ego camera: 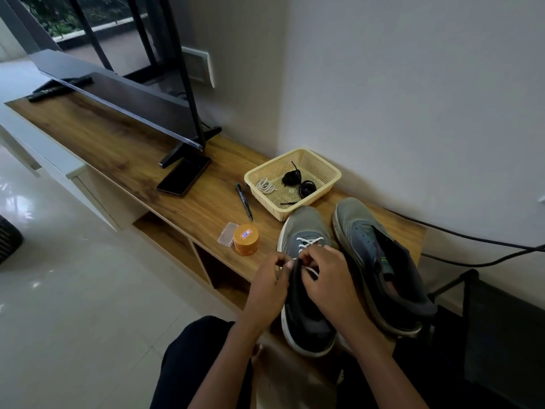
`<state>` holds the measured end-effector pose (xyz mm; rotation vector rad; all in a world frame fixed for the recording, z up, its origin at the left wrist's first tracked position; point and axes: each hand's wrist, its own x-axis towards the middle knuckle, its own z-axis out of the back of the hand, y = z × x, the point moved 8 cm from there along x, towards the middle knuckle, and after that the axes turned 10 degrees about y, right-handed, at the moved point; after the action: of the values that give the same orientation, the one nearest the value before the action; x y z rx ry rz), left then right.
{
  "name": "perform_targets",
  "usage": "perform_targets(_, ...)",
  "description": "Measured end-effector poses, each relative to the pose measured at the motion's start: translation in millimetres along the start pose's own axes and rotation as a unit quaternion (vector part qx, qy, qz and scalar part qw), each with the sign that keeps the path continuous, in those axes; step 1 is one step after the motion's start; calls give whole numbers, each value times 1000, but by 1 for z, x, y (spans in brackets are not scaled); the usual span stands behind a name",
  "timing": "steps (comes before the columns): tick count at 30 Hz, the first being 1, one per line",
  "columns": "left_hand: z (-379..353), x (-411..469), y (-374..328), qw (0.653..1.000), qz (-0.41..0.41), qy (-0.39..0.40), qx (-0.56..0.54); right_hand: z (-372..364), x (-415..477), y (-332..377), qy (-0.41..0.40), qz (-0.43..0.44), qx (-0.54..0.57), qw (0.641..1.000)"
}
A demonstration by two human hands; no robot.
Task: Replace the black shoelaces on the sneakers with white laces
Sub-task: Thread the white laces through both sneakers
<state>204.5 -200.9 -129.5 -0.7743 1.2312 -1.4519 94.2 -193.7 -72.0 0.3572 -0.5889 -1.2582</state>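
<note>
The left hand (269,280) and right hand (326,278) are pinching the white lace (309,242) on the sneaker (303,228); best pulling evenly, untwisted.

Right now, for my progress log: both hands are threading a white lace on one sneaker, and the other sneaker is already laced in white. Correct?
Not quite. The head view shows the left hand and right hand threading a white lace on one sneaker, but the other sneaker has empty eyelets, no lace.
</note>
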Motion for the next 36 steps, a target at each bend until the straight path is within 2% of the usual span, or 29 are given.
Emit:
perform_targets(2, -3, -1, 2, 1000, 6, 6, -2, 1, -5, 2, -21, 11, -68, 997)
perform_targets(5, -1, -3, 3, 999, 26, 5, -41, 9, -11, -8, -38, -45, -129, 990)
perform_targets(8, 8, -4, 7, 988, 50, -32, -142, 13, -19, -23, -20, -111, -130, 985)
perform_targets(11, 15, -9, 12, 971, 69, -81, -212, 17, -23, -35, 9, -155, -70, 985)
perform_targets(13, 21, -13, 13, 980, 57, -117, -151, 22, -27, -36, 3, -159, -52, 986)
perform_targets(15, 26, -15, 5, 990, 2, -139, -6, 29, -32, -31, -19, -160, -34, 986)
perform_targets(17, 26, -15, -10, 974, -76, -151, 150, 31, -39, -28, -31, -182, -16, 983)
perform_targets(19, 23, -14, -18, 953, -120, -159, 229, 29, -46, -29, -29, -214, -5, 976)
perform_targets(25, 26, -10, -19, 946, -110, -197, 232, 17, -58, -41, -39, -287, 73, 954)
perform_targets(29, 48, -13, 1, 959, -14, -233, 158, 12, -59, -45, -49, -299, 100, 948)
perform_targets(32, 61, -20, 10, 955, 41, -264, 129, 11, -59, -46, -49, -302, 101, 947)
perform_targets(36, 47, -14, -3, 962, -13, -207, 179, 10, -58, -44, -35, -292, 89, 952)
